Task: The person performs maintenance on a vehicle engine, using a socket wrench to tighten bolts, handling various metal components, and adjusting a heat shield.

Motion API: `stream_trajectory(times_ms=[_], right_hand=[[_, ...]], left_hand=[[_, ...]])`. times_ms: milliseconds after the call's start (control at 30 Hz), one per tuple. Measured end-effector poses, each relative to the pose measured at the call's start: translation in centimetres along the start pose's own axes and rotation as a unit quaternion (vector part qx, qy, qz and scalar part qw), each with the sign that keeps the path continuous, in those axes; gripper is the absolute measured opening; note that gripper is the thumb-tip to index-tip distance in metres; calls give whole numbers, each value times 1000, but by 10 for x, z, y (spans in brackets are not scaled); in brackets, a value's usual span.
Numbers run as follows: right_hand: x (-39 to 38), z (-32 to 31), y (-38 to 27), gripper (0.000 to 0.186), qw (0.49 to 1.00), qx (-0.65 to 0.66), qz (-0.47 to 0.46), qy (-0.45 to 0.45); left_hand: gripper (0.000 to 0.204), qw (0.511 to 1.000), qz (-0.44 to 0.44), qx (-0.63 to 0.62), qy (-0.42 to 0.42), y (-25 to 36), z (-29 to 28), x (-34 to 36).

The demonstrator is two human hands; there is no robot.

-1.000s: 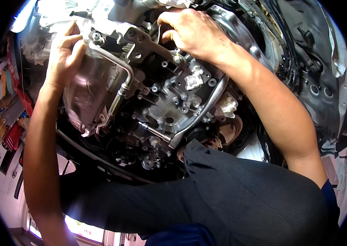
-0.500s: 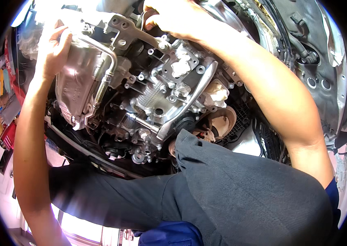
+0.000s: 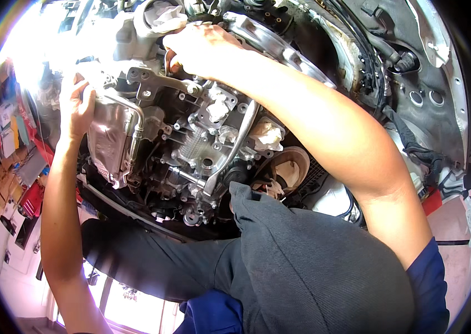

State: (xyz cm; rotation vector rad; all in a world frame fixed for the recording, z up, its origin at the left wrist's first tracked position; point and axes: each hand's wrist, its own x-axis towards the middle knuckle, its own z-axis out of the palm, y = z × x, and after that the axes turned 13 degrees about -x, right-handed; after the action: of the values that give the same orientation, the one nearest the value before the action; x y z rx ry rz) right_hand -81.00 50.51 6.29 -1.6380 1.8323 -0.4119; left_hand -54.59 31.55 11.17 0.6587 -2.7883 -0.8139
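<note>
My left hand [image 3: 77, 108] is at the upper left. Its bent fingers hook over the top edge of a silver heat shield [image 3: 107, 139], and glare washes out the fingertips. At the top centre my right hand [image 3: 202, 51] is closed. A thin curved metal piece [image 3: 168, 61] shows beside its fingertips; what the fingers grip is hidden. Just below that hand, a flat metal bracket [image 3: 149, 83] is fixed to the bare engine [image 3: 191, 145]. A silver ratchet [image 3: 234, 147] with an extension [image 3: 188, 177] lies across the engine, apart from both hands.
Crumpled white paper [image 3: 217, 108] plugs an engine opening; another wad [image 3: 267, 135] sits to its right. A round brown container [image 3: 300, 167] stands near my dark-trousered knee [image 3: 313, 245]. Black cables [image 3: 366, 61] run along the bay's right side. A cluttered bench area [image 3: 15, 145] is at far left.
The view has shifted, so the engine sits a little lower and further left, with more of its far side showing. Both hands keep about the same places on the engine.
</note>
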Motion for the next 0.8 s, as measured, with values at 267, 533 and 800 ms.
stream_trajectory(times_ms=[267, 533, 800], right_hand=[[-3, -6, -1, 18, 999, 2, -13, 51], [1, 0, -2, 20, 992, -122, -3, 3], [6, 5, 1, 17, 991, -121, -37, 43]], left_hand=[[21, 997, -42, 33, -51, -2, -19, 4], [21, 980, -98, 172, -26, 38, -7, 7], [20, 990, -26, 139, -25, 28, -2, 0]])
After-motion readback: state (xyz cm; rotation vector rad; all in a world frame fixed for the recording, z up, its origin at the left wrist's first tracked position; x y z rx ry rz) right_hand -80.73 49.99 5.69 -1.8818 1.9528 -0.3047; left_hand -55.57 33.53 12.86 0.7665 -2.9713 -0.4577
